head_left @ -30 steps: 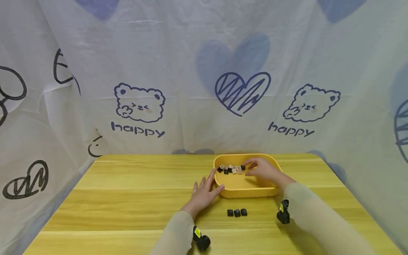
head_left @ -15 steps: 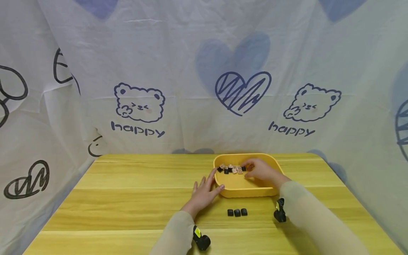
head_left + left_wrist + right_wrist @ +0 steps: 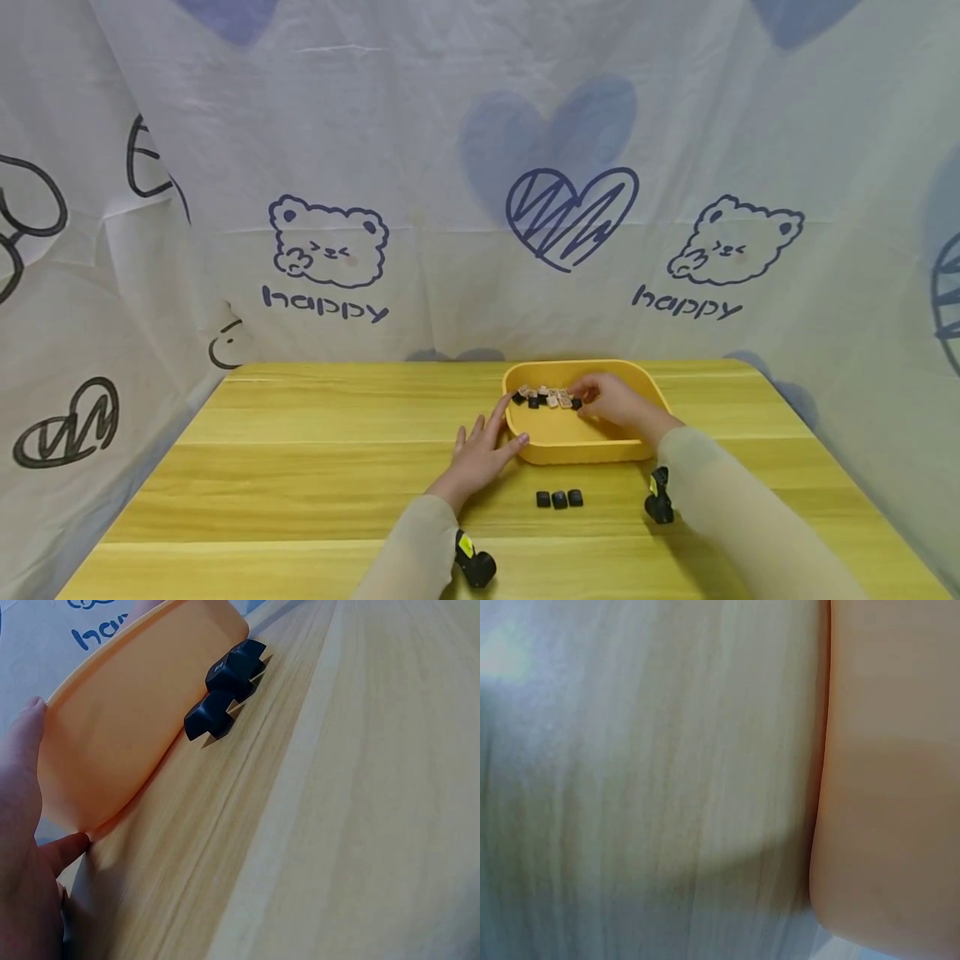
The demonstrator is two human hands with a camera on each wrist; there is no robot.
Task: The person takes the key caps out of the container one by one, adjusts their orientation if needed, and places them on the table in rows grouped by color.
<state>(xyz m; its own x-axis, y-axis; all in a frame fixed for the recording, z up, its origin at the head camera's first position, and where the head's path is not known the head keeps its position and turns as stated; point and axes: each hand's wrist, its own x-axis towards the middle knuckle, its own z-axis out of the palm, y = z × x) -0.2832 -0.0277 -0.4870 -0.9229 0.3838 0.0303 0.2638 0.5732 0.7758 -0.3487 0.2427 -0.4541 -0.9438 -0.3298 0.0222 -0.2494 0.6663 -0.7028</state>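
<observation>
A yellow plastic basin (image 3: 585, 454) stands at the back right of the table, holding several black and pale pink keycaps (image 3: 553, 398). My right hand (image 3: 615, 404) reaches over its rim, thumb and index finger pinching a black keycap (image 3: 577, 404) at the right end of the pile. The right wrist view shows only the basin's outer wall (image 3: 892, 780), not the hand. My left hand (image 3: 480, 458) rests with spread fingers against the basin's left side; in the left wrist view its thumb and a fingertip touch the wall. Three black keycaps (image 3: 559, 500) sit in a row before the basin.
The wooden table (image 3: 315, 483) reaches out to the left and front. A white cloth (image 3: 450, 275) with bear and heart drawings hangs behind its far edge. Black wrist cameras (image 3: 476, 567) are strapped to both sleeves.
Inside the basin, the black keycap at my right fingertips has shifted slightly toward me, away from the pile's edge. The right forearm has moved a little left. My left hand stays put.
</observation>
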